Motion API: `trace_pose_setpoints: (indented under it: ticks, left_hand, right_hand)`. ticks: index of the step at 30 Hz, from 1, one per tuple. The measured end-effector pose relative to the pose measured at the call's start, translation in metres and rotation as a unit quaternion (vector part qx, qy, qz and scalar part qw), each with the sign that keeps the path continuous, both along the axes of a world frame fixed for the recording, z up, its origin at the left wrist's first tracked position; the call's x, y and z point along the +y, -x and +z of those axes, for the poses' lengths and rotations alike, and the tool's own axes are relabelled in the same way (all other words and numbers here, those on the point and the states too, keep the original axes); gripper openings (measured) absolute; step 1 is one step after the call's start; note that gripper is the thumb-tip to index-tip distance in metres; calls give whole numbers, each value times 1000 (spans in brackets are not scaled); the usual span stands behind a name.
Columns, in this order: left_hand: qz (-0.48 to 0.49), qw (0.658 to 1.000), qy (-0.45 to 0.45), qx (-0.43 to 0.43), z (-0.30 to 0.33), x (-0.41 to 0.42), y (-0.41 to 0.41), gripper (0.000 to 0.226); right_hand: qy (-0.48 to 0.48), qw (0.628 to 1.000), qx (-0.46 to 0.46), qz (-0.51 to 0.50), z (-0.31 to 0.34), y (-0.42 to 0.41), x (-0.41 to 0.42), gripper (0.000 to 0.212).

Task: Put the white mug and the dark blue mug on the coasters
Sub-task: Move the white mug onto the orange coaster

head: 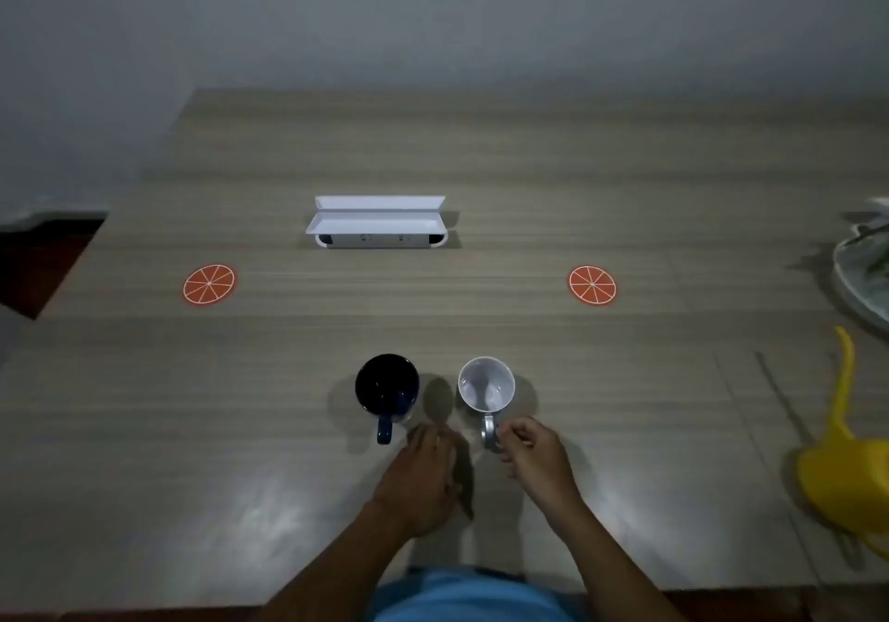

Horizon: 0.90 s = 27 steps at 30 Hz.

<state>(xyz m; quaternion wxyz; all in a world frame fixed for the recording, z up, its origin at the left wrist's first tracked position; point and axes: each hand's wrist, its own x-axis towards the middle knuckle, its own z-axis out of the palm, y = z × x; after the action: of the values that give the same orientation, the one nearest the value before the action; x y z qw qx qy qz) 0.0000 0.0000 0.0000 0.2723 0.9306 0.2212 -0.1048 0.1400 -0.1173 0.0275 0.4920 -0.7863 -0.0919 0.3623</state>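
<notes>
A dim room with a plain grey wall, and before us a wood-grain tabletop [481,164] with a white socket box [376,223] standing open at its middle. Both mugs sit near us, handles pointing back toward our body. Our right hand [534,448] is curled at the white mug [486,384], fingers touching its handle, though we cannot tell whether the grip has closed. Our left hand [423,472] lies loosely open and holds nothing, just right of the dark blue mug [387,384] and its handle. The left coaster [209,284] and right coaster [592,285] lie well apart, farther out, each diagonally outward from its nearer mug. So we judge each hand should carry its own mug forward and outward.
</notes>
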Motion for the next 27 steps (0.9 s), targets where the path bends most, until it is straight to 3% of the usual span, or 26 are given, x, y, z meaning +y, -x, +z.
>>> trace_pose_setpoints:
  ticks: [4, 8, 19, 27]
  left_hand:
    - [3, 998, -32, 55, -8, -2, -2, 104]
    - [-14, 993, -64, 99, -18, 0, -3, 119]
    - [-25, 993, -74, 87, -38, 5, 5, 120]
    - [-66, 992, -86, 69, -26, 0, -18, 114]
  right_hand:
    - [-7, 1000, 22, 5, 2, 1, 5, 11]
    - [-3, 999, 31, 19, -1, -2, 9, 16]
    - [-17, 997, 66, 23, -9, -3, 11, 26]
    - [-38, 998, -21, -53, -5, -16, -8, 28]
